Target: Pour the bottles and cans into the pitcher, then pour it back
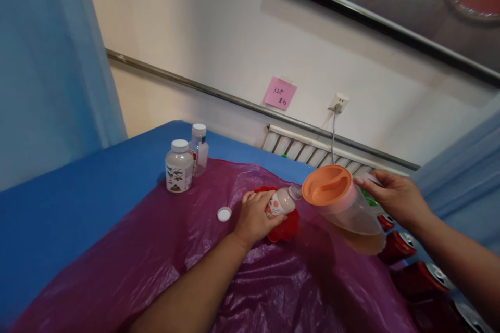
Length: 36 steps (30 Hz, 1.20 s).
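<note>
The blue table (58,229) is partly covered by a crinkled, glossy purple plastic sheet (156,257). Over it, a translucent pitcher (357,221) with an orange lid (328,186) and brownish liquid (363,242) in its lower end is gripped at the handle by the right hand (398,197), lid tipped toward the left hand (255,216). A scallop-edged red dish (285,230) is partly hidden beneath a small clear bottle (282,202) with a printed label. The bottle is clasped, tilted, by the left hand; its uncapped neck is pointed at the lid, contact being unclear. A round white cap (224,214) is seen nearby.
</note>
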Motion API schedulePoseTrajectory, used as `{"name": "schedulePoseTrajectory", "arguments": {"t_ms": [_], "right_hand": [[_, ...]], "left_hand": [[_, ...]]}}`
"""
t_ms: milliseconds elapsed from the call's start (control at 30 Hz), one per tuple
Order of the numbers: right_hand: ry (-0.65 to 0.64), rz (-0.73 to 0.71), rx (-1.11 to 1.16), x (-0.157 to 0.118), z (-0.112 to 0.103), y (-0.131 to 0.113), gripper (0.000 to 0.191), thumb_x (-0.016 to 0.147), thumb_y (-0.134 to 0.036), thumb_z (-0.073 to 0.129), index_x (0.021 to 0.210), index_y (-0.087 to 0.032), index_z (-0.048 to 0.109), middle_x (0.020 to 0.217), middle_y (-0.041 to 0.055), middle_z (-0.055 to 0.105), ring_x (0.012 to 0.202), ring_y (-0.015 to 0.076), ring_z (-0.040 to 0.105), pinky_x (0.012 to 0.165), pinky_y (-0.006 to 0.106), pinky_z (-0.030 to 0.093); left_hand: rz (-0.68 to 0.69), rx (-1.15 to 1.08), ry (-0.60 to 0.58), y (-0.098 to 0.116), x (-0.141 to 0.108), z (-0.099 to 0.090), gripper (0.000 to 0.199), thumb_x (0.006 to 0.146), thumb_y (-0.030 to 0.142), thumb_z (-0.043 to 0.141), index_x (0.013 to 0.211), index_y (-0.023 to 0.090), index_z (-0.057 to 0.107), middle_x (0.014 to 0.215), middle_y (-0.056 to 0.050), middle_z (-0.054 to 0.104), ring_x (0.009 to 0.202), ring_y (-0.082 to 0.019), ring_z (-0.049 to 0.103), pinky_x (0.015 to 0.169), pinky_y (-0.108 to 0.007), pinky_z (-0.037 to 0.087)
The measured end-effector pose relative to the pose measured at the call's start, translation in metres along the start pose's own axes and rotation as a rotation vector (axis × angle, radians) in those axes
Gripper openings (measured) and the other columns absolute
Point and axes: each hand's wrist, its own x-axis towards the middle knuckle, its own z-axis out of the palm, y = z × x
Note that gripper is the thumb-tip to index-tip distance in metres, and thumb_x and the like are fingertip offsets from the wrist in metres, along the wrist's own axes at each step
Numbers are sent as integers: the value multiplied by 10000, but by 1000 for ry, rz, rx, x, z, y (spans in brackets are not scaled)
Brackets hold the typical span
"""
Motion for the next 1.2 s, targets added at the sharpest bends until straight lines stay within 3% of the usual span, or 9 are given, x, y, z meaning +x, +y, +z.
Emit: {"name": "schedulePoseTrajectory", "arguments": {"t_ms": [333, 1000, 1200], "right_hand": [[48, -70, -28, 0, 1, -10, 678, 676, -850, 645, 510, -235, 412, 486, -48, 368, 470, 112, 354, 422, 245, 267], [38, -62, -102, 3, -1, -1, 581, 723, -780, 640, 584, -223, 550, 544, -29, 465, 521, 134, 409, 476, 263, 313], [54, -65, -84, 2, 0, -8, 592, 702, -795, 645, 572, -223, 559, 533, -24, 472, 509, 137, 422, 459, 262, 324]], "left_hand": [[2, 2, 0, -3, 0, 1, 606, 694, 435, 844, 1241, 271, 639, 1232, -60, 726, 1154, -306, 629, 1073, -494, 362], [-5, -9, 6, -1, -1, 1, 614, 686, 407, 857, 1239, 256, 637, 1242, -68, 725, 1159, -302, 631, 1087, -494, 348], [-2, -8, 6, -2, 0, 1, 598, 697, 418, 844, 1239, 271, 636, 1230, -59, 727, 1153, -302, 630, 1091, -497, 346]]}}
